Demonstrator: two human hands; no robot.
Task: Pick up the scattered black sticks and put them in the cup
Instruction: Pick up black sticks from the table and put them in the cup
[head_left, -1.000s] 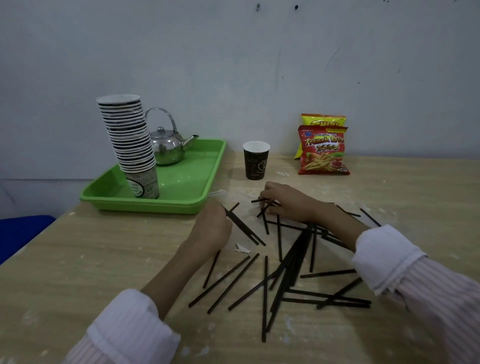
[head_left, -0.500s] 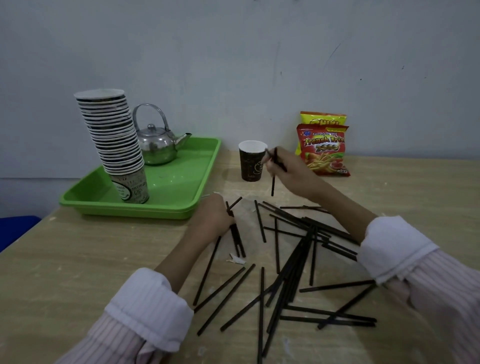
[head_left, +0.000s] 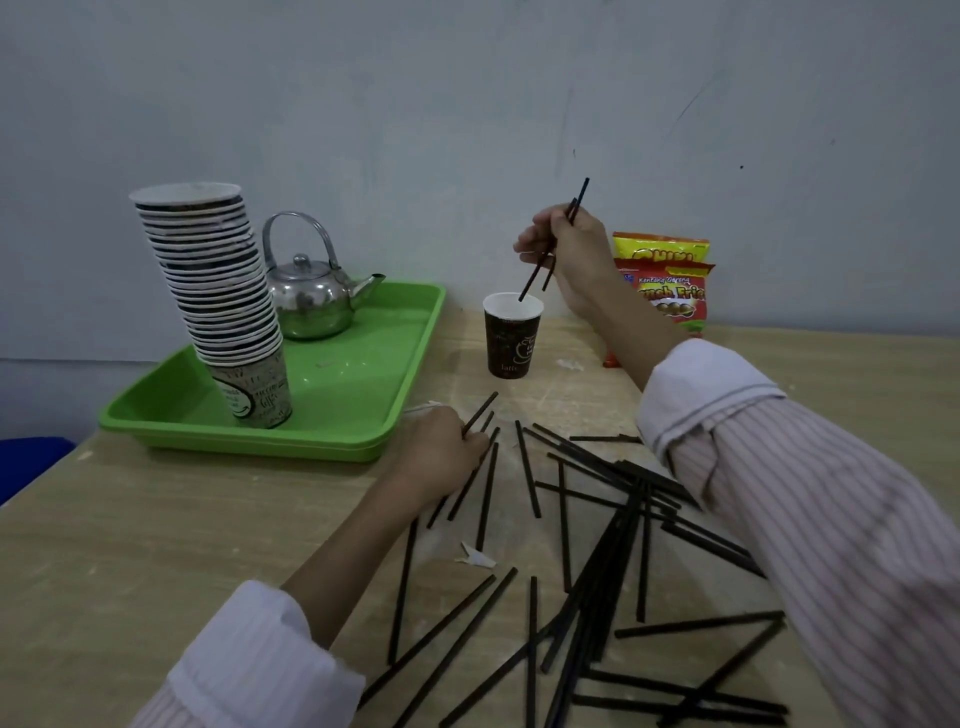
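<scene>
A dark paper cup (head_left: 511, 338) with a white inside stands on the wooden table, right of the green tray. My right hand (head_left: 574, 249) is raised above it, shut on two black sticks (head_left: 540, 265) that slant down; the lower tip of one is at the cup's rim. My left hand (head_left: 441, 452) rests on the table near the tray's front corner, fingers closed around a few black sticks (head_left: 480, 413). Several more black sticks (head_left: 597, 545) lie scattered and crossed over the table in front of me.
The green tray (head_left: 363, 431) at the left holds a leaning tall stack of paper cups (head_left: 213, 291) and a steel kettle (head_left: 311, 296). Two snack bags (head_left: 670, 280) lean on the wall behind my right arm. A paper scrap (head_left: 475, 555) lies among the sticks.
My right hand has lifted from beside the cup to above it, tipping its sticks down to the rim. My left hand has stayed on its sticks by the tray.
</scene>
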